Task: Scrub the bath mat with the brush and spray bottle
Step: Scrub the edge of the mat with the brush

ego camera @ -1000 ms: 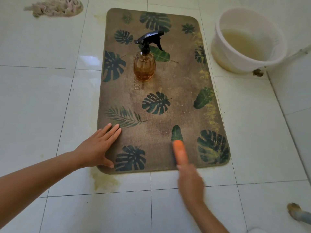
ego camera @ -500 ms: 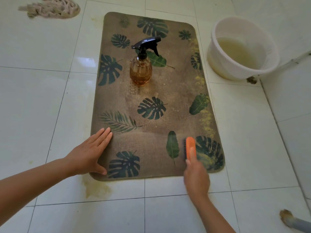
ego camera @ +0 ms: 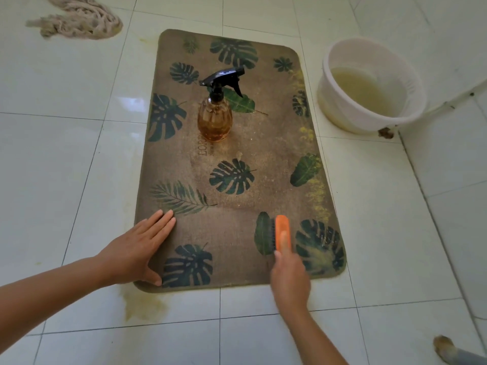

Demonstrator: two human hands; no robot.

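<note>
The right hand (ego camera: 290, 280) gripped the brush (ego camera: 283, 230), bristles down on the bath mat (ego camera: 274, 143) near its near right corner. The left hand (ego camera: 134, 248) lay flat on the near left corner. The spray bottle (ego camera: 214, 117) stood upright mid-mat. Scrubbing seemed underway, and the next strokes likely needed the mat pinned.

Printed on the bath mat (ego camera: 266, 143), near the middle of the frame just beside the spray bottle's (ego camera: 214, 119) base, stand the letters "LORS", running sideways; the rest is unreadable.

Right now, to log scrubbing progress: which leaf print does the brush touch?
The slim whole green leaf left of the brush; bristles meet its edge, no other's.
</note>
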